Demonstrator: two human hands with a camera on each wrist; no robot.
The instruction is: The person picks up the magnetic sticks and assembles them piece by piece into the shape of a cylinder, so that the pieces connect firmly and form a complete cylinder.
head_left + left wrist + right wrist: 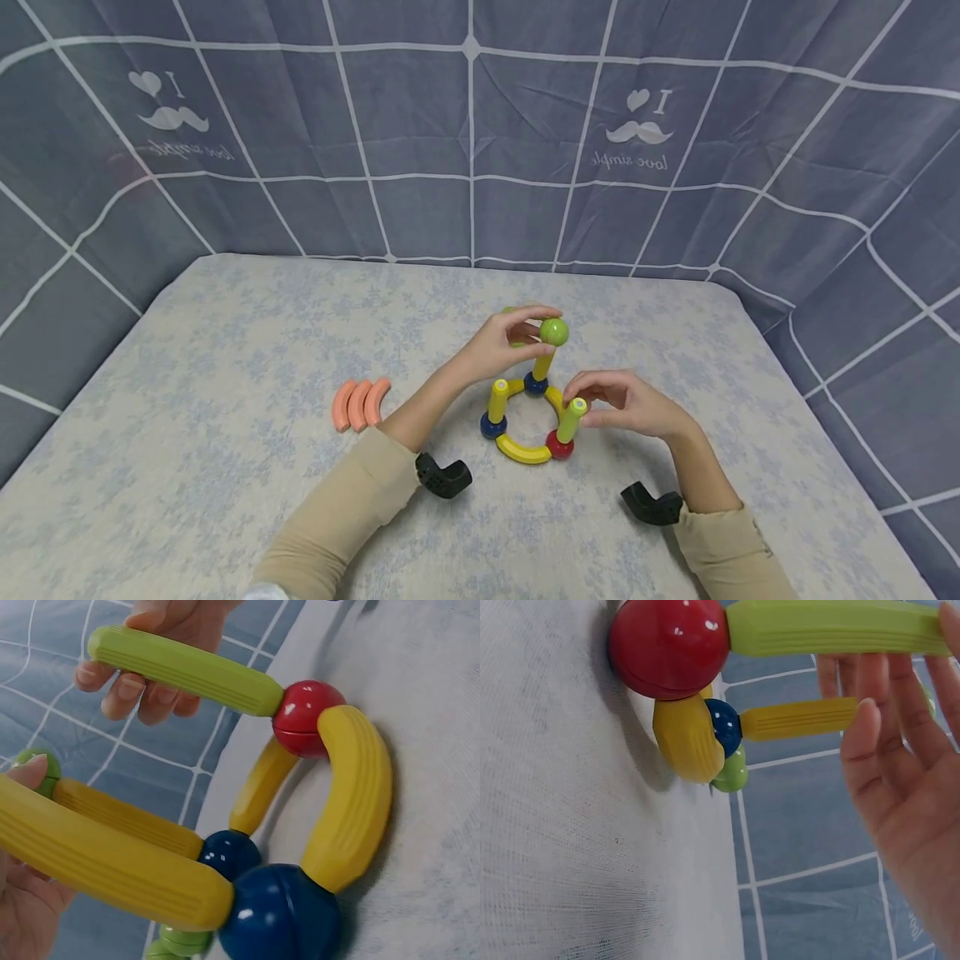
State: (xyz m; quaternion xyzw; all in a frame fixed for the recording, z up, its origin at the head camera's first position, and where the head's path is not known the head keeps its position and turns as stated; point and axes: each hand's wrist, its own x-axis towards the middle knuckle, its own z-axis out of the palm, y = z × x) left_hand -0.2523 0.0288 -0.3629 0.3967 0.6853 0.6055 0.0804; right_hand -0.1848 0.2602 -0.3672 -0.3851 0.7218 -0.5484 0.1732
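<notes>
A ring of curved yellow sticks (522, 451) and balls lies on the table, with upright sticks on it. At the back, a yellow stick (543, 367) rises from a blue ball (536, 383); my left hand (498, 343) pinches the green ball (554, 332) at its top. Thumb and fingers of my right hand (633, 406) hold the upper end of a green stick (572, 422), which stands on the red ball (560, 445). Another yellow stick (497, 402) stands untouched on the left blue ball (493, 426).
Three curved orange sticks (360, 405) lie side by side left of the ring. Green balls (184, 941) show beyond the ring, partly hidden. Black wrist-worn pieces (444, 477) sit at both sleeves. A grey-blue checked curtain (420, 217) hangs behind the patterned tabletop (187, 500).
</notes>
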